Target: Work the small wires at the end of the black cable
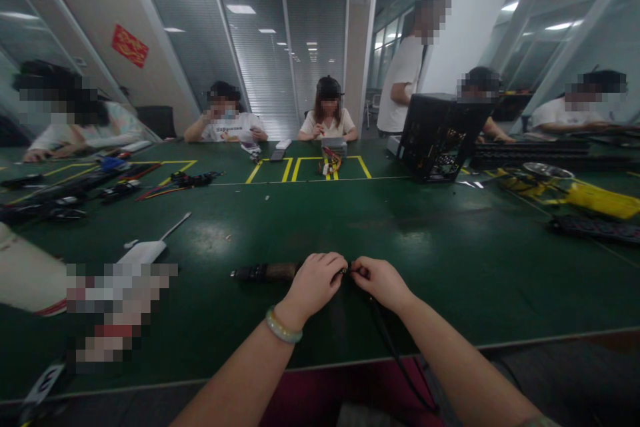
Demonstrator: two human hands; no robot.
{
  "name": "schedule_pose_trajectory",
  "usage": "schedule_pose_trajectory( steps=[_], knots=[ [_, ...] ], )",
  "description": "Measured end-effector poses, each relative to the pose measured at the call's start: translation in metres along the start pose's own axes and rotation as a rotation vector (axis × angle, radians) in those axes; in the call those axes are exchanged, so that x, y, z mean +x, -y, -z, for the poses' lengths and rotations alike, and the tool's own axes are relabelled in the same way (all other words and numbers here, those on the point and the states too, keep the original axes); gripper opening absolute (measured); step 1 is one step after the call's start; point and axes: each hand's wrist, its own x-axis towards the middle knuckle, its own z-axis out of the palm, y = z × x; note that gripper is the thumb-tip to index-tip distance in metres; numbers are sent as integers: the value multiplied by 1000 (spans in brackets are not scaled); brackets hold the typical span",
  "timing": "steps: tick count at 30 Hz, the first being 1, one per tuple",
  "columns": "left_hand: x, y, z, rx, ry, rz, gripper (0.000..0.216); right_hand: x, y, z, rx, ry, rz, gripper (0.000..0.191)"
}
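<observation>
Black cable (391,343) hanging over near edge of green bench (465,247), rising to right hand (377,283), fingers pinched at its end. Left hand (320,280), bracelet (284,325) at wrist, closed around rear of black-and-brown cylindrical tool (267,272), metal tip pointing left. Hands nearly meeting; detail between fingertips too small to tell. Farther: loose wires (193,179) left, black computer case (435,137) right. Beyond: seated co-workers (327,119).
</observation>
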Motion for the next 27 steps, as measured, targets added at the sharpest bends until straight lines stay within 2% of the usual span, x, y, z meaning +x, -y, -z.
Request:
schedule_pose_trajectory(
  steps=[7, 27],
  knots=[
    [0, 1, -4, -16, -39, 49, 14, 0, 0, 1, 8, 4, -10, 10],
    [0, 2, -4, -3, -40, 13, 8, 0, 1, 1, -19, 1, -6, 9]
  ],
)
